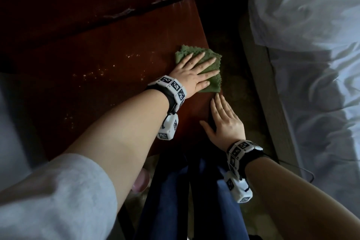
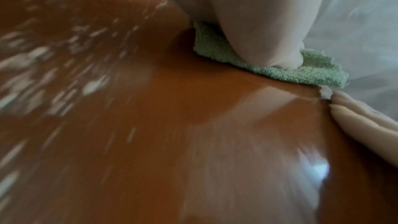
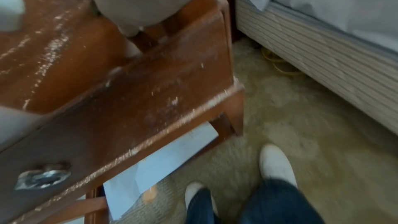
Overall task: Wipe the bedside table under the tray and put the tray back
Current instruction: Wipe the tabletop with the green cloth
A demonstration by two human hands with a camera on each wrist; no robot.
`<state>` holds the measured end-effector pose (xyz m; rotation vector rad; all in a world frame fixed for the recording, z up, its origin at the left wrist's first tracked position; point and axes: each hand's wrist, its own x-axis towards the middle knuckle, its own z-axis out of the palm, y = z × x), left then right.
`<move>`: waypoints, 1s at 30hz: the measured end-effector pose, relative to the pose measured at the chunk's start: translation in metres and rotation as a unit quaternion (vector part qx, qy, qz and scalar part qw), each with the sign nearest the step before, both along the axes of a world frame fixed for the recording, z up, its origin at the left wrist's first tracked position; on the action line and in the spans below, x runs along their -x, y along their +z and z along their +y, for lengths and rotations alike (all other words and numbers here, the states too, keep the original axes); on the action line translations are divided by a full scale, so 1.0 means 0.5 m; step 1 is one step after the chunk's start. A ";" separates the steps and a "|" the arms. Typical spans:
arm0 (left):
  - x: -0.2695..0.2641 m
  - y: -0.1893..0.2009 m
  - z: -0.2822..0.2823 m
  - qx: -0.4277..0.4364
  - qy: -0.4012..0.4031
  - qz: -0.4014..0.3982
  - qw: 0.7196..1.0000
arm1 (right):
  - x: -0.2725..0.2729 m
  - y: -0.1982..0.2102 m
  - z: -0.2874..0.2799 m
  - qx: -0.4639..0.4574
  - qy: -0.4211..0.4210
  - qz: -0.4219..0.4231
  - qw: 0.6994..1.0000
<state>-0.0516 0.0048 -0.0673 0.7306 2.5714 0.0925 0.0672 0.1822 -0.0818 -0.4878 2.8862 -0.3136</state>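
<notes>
A folded green cloth [image 1: 213, 84] lies near the right edge of the brown bedside table [image 1: 97, 64]. My left hand [image 1: 194, 72] lies flat on it with straight fingers, pressing it to the top. In the left wrist view the palm [image 2: 258, 23] covers most of the cloth [image 2: 301, 72] on the glossy table [image 2: 193, 142]. My right hand [image 1: 224, 119] rests flat at the table's right front corner, fingers straight, holding nothing; its fingers [image 2: 366, 122] end just short of the cloth. In the right wrist view this hand [image 3: 146, 2] sits on the corner. No tray is in view.
White specks and scuffs [image 1: 93, 73] mark the table top left of the cloth. A bed with pale sheets [image 1: 311, 45] stands close on the right, across a narrow strip of carpet [image 3: 301, 108]. A drawer with a metal handle [image 3: 43, 178] faces me; my white shoes [image 3: 275, 164] stand below.
</notes>
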 end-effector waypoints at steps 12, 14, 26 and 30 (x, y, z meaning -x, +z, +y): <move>0.114 -0.018 -0.033 -0.030 0.101 0.010 0.994 | 0.094 -0.007 -0.011 0.013 0.084 0.016 0.996; 0.134 -0.018 -0.040 -0.028 0.121 0.019 0.992 | 0.117 -0.006 -0.017 0.014 0.098 0.017 0.995; 0.243 -0.025 -0.077 -0.034 0.180 0.035 0.983 | 0.218 -0.005 -0.049 0.033 0.154 0.021 0.987; 0.258 -0.028 -0.080 -0.034 0.190 0.046 0.980 | 0.242 -0.007 -0.071 0.028 0.158 0.011 0.987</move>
